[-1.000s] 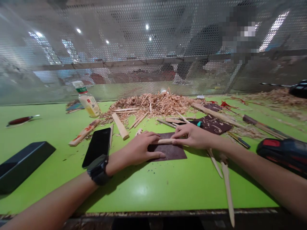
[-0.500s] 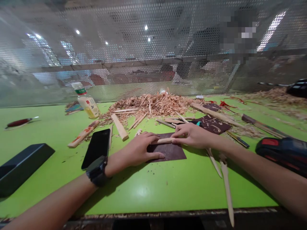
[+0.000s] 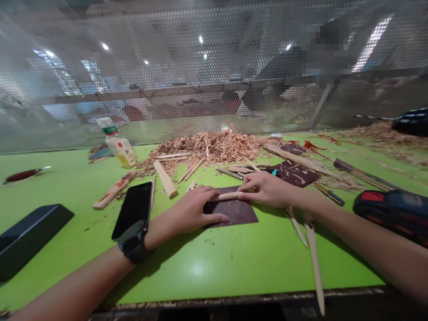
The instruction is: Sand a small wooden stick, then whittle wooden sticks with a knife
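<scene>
A short pale wooden stick (image 3: pixel 230 195) lies across a dark brown sheet of sandpaper (image 3: pixel 238 213) on the green table (image 3: pixel 214 263). My left hand (image 3: pixel 194 210) presses flat on the sheet's left edge, its fingertips on the stick's left end. My right hand (image 3: pixel 267 189) pinches the stick's right end between thumb and fingers. A black watch (image 3: pixel 133 242) sits on my left wrist.
A black phone (image 3: pixel 133 209) lies left of my left hand, a dark box (image 3: pixel 30 234) further left. A big heap of wood shavings (image 3: pixel 214 147) and a small bottle (image 3: pixel 117 143) stand behind. Pointed wooden sticks (image 3: pixel 312 254) lie under my right forearm; a red-and-black tool (image 3: pixel 391 211) sits right.
Hands and stick stay in the same place on the sandpaper. The view has shifted slightly.
</scene>
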Available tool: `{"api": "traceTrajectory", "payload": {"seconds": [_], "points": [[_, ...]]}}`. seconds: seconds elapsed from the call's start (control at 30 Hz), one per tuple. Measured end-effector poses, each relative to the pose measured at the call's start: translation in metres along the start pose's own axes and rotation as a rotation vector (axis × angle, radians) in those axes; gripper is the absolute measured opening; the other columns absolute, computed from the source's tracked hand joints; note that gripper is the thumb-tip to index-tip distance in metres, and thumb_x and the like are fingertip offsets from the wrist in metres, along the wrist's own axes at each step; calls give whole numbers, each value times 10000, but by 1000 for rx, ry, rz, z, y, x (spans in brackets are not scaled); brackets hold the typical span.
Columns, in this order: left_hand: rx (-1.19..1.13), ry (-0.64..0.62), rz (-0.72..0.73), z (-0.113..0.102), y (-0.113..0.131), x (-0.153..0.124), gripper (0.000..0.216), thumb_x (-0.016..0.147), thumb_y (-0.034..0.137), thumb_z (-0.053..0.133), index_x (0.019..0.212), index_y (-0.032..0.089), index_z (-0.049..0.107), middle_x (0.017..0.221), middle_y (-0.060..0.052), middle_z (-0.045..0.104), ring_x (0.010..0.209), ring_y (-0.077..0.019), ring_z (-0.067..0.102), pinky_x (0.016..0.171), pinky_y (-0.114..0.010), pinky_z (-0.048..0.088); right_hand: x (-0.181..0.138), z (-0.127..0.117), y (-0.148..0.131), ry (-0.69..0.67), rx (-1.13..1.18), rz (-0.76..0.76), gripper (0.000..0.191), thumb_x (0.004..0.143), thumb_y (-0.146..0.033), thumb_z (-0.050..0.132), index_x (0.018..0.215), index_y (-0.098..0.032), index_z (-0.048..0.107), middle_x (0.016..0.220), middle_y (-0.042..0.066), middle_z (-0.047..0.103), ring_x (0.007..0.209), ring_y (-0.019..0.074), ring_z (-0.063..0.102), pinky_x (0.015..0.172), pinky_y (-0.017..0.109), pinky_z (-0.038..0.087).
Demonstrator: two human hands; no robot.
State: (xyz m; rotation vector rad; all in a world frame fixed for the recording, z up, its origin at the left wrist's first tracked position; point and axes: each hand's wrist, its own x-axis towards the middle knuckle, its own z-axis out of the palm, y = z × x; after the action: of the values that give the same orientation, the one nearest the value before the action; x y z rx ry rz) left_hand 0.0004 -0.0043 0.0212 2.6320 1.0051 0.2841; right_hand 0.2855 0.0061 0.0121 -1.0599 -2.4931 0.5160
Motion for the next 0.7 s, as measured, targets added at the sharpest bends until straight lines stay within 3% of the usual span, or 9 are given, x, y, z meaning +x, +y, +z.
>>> {"api": "traceTrajectory", "payload": {"seconds": [0.2, 0.4, 0.6, 0.7], "points": [[-22, 7, 17, 1, -1, 1, 536, 946, 675, 681, 1184, 196, 710, 1195, -127, 737, 1070, -298, 650, 911, -391, 499, 1, 18, -29, -35, 121, -190, 283, 1046, -377, 646, 1029, -208, 872, 931, 79, 763, 836, 187, 635, 750, 309, 438], [0, 3, 17, 1, -1, 0, 598, 933, 674, 703, 1279, 185, 691, 1300, -143, 717, 1183, -328, 628, 992, -434, 489, 1, 2, -2, -23, -8, 18, 302, 1020, -438, 674, 1117, -232, 872, 914, 83, 740, 807, 196, 626, 716, 314, 431], [-42, 7, 17, 2, -2, 1, 570, 940, 687, 683, 1225, 194, 714, 1232, -133, 739, 1105, -309, 647, 939, -418, 504, 2, 17, -26, -14, 77, -160, 310, 1048, -401, 631, 1030, -215, 878, 938, 88, 759, 833, 192, 637, 739, 315, 442], [-32, 17, 13, 2, -2, 1, 604, 936, 695, 681, 1283, 201, 699, 1279, -145, 726, 1140, -320, 638, 971, -439, 502, 3, 11, -15, -39, 80, -85, 299, 1024, -438, 669, 1082, -230, 875, 961, 83, 777, 831, 197, 647, 737, 318, 453]]}}
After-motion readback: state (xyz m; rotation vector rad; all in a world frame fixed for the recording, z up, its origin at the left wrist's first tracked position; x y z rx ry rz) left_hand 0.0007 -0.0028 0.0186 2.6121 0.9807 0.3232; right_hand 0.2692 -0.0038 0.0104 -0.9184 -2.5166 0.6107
